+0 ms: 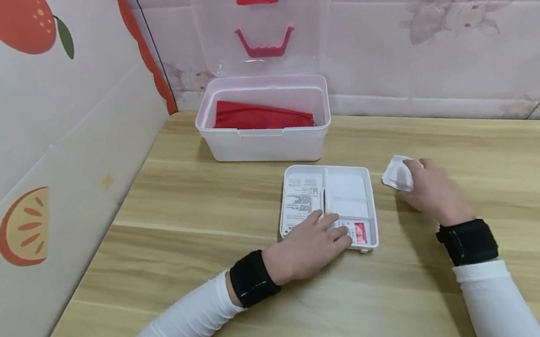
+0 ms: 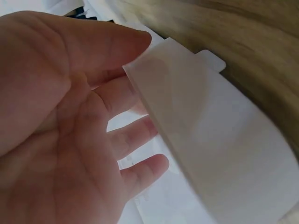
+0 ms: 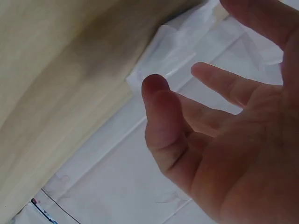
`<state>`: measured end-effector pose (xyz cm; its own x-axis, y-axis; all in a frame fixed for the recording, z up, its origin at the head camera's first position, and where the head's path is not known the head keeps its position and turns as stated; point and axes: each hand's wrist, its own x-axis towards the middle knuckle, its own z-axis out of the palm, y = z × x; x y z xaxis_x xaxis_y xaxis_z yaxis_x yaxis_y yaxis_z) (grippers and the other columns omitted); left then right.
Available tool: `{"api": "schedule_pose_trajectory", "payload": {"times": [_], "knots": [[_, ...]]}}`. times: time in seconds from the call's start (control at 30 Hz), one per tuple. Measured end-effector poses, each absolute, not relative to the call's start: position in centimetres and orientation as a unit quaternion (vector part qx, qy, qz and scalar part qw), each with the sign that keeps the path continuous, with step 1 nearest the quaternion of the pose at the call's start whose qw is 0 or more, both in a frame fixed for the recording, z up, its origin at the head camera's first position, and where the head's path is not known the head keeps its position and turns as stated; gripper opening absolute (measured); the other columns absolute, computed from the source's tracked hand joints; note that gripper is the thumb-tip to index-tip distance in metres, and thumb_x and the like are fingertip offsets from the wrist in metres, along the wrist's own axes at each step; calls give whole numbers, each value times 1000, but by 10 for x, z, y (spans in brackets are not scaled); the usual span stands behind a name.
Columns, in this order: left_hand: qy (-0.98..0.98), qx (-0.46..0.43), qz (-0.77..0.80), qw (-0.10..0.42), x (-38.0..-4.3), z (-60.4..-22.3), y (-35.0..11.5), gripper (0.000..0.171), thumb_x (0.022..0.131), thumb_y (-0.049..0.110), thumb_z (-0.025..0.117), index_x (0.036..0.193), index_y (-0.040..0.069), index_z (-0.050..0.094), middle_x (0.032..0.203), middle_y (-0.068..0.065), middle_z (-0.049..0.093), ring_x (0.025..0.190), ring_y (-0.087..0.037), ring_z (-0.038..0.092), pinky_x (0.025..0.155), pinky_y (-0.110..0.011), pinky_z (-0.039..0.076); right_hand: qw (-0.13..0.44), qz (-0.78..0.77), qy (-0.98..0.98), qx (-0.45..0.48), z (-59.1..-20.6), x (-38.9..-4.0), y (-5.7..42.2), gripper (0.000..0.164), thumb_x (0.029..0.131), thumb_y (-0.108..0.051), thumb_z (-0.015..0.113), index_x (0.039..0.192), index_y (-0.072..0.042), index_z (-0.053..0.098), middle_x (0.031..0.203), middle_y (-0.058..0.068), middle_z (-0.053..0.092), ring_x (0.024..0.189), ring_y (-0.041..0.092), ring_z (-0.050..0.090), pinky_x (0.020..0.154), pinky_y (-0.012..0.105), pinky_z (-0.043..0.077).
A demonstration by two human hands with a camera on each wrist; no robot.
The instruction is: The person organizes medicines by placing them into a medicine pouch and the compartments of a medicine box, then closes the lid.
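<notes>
A white divided tray (image 1: 369, 193) lies on the table, its compartments facing up. A white packet with printed text (image 1: 301, 202) fills its left compartment, and a small red-and-white pack (image 1: 359, 232) sits in the lower right one. My left hand (image 1: 309, 245) rests over the tray's near edge with fingers spread; in the left wrist view the fingers reach behind the white tray wall (image 2: 201, 121). To the right of the tray, my right hand (image 1: 435, 191) pinches a crumpled white packet (image 1: 396, 174) at its right side. The right wrist view shows curled fingers (image 3: 166, 121) beside this packet.
Behind the tray stands a translucent first-aid box (image 1: 266, 148), lid (image 1: 220, 33) raised against the wall. A red cloth-like pouch (image 1: 261, 116) lies inside it. The wooden table (image 1: 175, 208) meets printed wall sheets at the left and back.
</notes>
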<state>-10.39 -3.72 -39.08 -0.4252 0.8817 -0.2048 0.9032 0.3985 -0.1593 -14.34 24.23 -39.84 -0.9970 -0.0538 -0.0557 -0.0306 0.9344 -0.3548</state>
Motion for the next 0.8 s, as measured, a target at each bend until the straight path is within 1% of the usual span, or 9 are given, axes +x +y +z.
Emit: {"api": "schedule_pose_trajectory", "payload": {"times": [0.13,0.23,0.27,0.33,0.43,0.5,0.57,0.67,0.8], "knots": [[840,528,-110,50,-105,-392,-36,37,106,21,46,142,17,49,147,-1,51,140,-24,39,117,-43,29,78,-157,984,-25,-406,-149,249,65,94,-27,65,141,8,38,131,43,43,109,58,50,86,66,47],[845,523,-100,48,-106,-392,-35,39,105,21,45,144,16,47,146,-3,51,139,-24,41,117,-42,30,73,-151,985,-43,-409,-152,251,52,95,-23,62,133,10,46,121,40,50,102,53,55,84,63,48],[846,522,-97,47,-107,-392,-35,40,105,21,45,145,15,46,145,-4,52,138,-24,41,117,-41,30,64,-153,985,-48,-410,-153,251,47,96,-20,61,130,10,49,117,39,53,97,50,57,82,61,49],[848,520,-92,46,-108,-392,-35,40,105,22,44,144,15,47,145,-5,52,138,-24,42,117,-41,30,44,-163,984,-57,-410,-154,250,33,98,-14,57,120,10,55,101,31,58,83,41,58,71,54,50],[850,519,-78,50,-109,-390,-36,40,105,28,47,143,14,49,145,-6,51,139,-26,41,117,-41,29,8,-195,978,-69,-404,-154,246,23,101,-8,49,113,9,59,80,20,57,64,28,52,56,41,44],[853,515,-58,55,-112,-385,-38,44,105,35,47,143,13,50,147,-8,49,140,-27,40,118,-41,28,-1,-242,968,-71,-395,-151,241,27,103,-11,46,118,9,58,83,21,60,63,24,53,53,33,42],[861,505,-29,55,-117,-378,-41,51,104,43,46,144,12,49,150,-11,46,141,-28,38,119,-42,26,-3,-304,950,-71,-381,-145,233,34,105,-16,46,128,8,54,94,27,64,66,26,59,53,31,46],[878,477,31,18,-124,-364,-47,60,103,48,47,148,9,43,150,-13,44,140,-29,38,118,-42,27,23,-406,911,-69,-359,-134,218,42,105,-21,48,139,4,48,112,30,64,76,28,64,58,31,54],[875,441,180,-86,-130,-344,-51,65,100,37,59,149,2,35,143,-15,48,133,-27,44,114,-39,34,60,-493,864,-88,-337,-118,197,37,102,-17,54,136,-2,51,96,22,65,69,23,62,57,31,55]]}}
